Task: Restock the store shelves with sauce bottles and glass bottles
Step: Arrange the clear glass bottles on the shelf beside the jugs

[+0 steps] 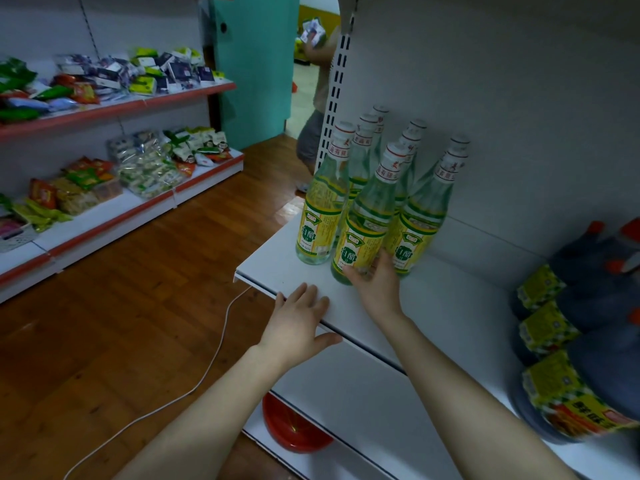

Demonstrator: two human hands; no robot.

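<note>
White shelf (pixel 450 306) carries a cluster of upright glass bottles (pixel 426 216) with yellow-green labels near its left end. At their 6 o'clock, the right hand (pixel 377 285) wraps thumb and fingers round the base of the front bottle (pixel 363 230). At that bottle's 7 o'clock, the left hand (pixel 298 320) lies flat, fingers straight, on the shelf's front edge. Dark sauce bottles (pixel 588 306) sit at 3 o'clock.

Dim, soft indoor light; wide-angle bending at edges, right-side jugs (pixel 588 341) blurred.

A small shop: white shelves (pixel 114 109) with red edges carry heaps of packaged snacks (pixel 145 168), while identical vinegar bottles (pixel 360 223) and sauce bottles (pixel 595 306) stand in rows beside a wooden floor (pixel 138 323).
</note>
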